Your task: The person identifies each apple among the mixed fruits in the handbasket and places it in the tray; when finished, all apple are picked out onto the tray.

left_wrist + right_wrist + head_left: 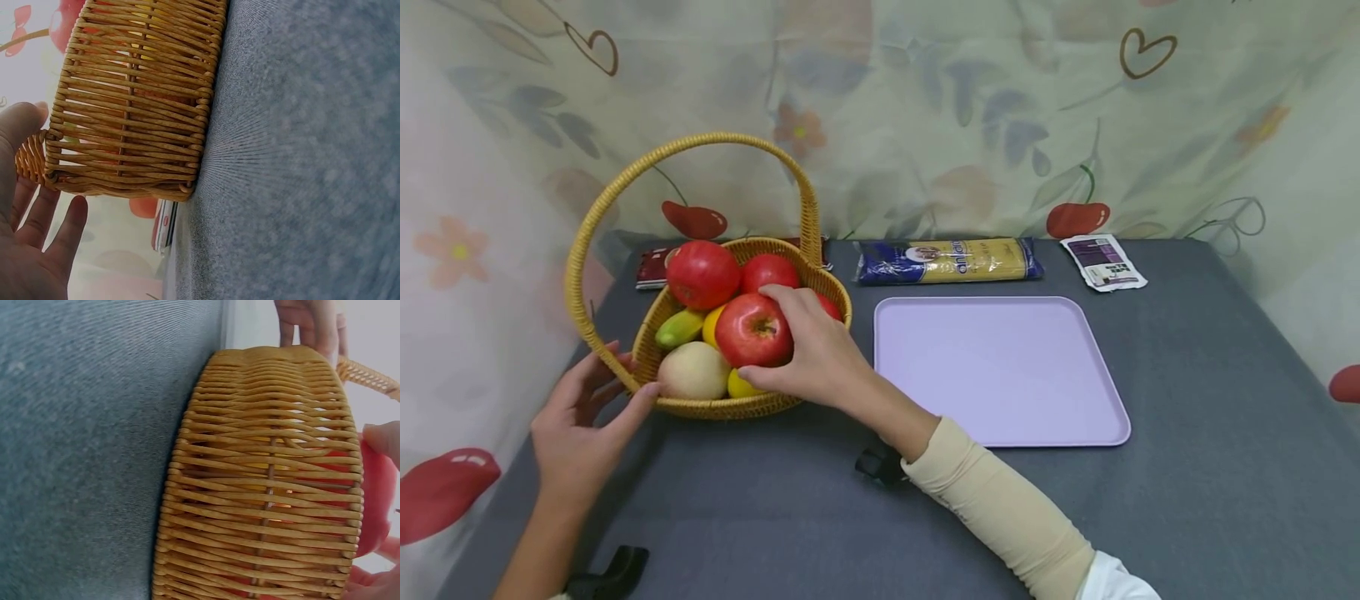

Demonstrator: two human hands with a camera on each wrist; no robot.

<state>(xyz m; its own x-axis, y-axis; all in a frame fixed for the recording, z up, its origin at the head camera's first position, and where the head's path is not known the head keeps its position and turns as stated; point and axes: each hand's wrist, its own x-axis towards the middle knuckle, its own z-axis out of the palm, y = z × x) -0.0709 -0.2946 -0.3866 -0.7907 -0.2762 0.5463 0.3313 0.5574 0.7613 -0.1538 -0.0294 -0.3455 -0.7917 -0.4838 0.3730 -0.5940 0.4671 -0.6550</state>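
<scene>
A yellow wicker basket [730, 408] with a tall arched handle stands at the left of the table, filled with fruit. My left hand [587, 408] grips the basket at its left side, thumb and fingers around the foot of the handle. My right hand [820, 350] holds a red apple [748, 331] at the basket's front right, thumb below and fingers over the top. Around that apple lie a pomegranate [703, 275], another red fruit [771, 272], a pale round fruit [694, 372], a green fruit [680, 329] and yellow fruit [742, 386], partly hidden.
To the right of the basket lies a flat lilac tray [1000, 375]. Behind it is a blue and yellow pasta packet [955, 261], with a white and purple pouch [1103, 262] at the back right. A dark red packet [653, 268] pokes out behind the basket. Patterned curtains border the table.
</scene>
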